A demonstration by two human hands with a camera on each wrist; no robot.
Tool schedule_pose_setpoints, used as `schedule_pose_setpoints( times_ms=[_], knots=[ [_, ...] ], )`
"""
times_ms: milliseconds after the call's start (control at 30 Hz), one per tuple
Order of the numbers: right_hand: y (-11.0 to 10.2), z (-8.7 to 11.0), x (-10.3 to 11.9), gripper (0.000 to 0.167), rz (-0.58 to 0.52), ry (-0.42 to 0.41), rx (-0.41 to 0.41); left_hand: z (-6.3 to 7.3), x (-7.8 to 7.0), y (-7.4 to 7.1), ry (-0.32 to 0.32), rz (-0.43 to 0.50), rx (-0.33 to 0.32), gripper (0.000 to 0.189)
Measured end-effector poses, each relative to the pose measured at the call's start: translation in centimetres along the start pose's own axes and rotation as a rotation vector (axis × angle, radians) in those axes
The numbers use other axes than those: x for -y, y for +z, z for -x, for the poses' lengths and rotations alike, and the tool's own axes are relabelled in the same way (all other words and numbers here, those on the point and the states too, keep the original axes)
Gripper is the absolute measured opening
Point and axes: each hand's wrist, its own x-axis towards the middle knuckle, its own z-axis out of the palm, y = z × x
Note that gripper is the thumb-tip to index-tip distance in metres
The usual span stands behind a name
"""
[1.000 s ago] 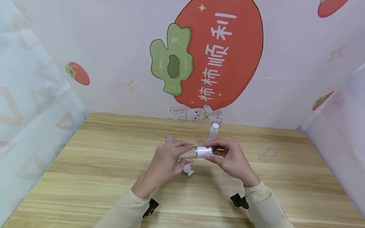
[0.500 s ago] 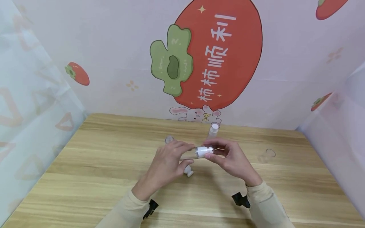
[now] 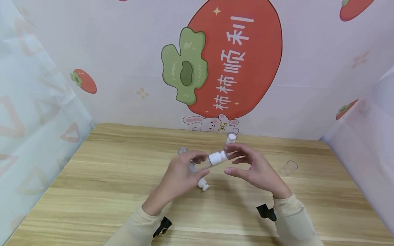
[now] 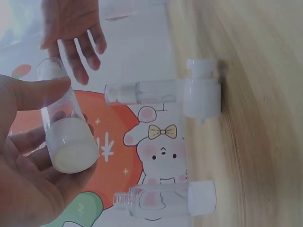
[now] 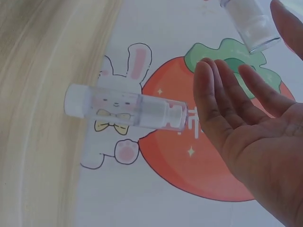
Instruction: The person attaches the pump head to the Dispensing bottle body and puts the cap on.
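My left hand [image 3: 180, 176] holds a clear pump bottle [image 3: 217, 158] with a white base, gripping it near the base between thumb and fingers. The bottle's capped end tilts up toward my right hand [image 3: 257, 171], whose fingers are spread and apart from it in the right wrist view. Behind the hands a second pump bottle [image 5: 118, 109] stands upright under its clear cap. An uncapped bottle [image 4: 158, 198] with a threaded neck stands farther left, partly hidden by my left hand in the head view. A loose white pump head [image 3: 203, 184] lies below the held bottle.
A loose clear cap [image 3: 290, 165] is on the wooden table [image 3: 307, 205] to the right, hard to make out. A printed backdrop [image 3: 123, 51] rises along the table's back edge, with further sheets on both sides.
My right hand has let go of the bottle's capped end and opened, shifting slightly right. The bottle, still in my left hand, now tilts upward at that end.
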Motion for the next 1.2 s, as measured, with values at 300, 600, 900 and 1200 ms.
schedule_pose_setpoints(
  times_ms=[300, 600, 900, 1200],
  knots=[
    [-0.3, 0.2, 0.1, 0.062, 0.067, 0.024, -0.007, -0.4, 0.1, -0.5, -0.183, 0.354, 0.074, 0.039],
    [-0.5, 0.2, 0.1, 0.061, 0.103, 0.043, -0.005, -0.6, 0.4, -0.5, -0.272, 0.46, 0.084, 0.043],
    [-0.6, 0.3, 0.1, 0.058, 0.135, 0.044, 0.031, -0.6, 1.0, -0.1, -0.313, 0.515, 0.119, 0.044],
    [-0.7, 0.3, -0.2, 0.052, 0.167, 0.039, 0.065, -0.8, 1.1, 0.4, -0.32, 0.519, 0.102, 0.044]
  ],
)
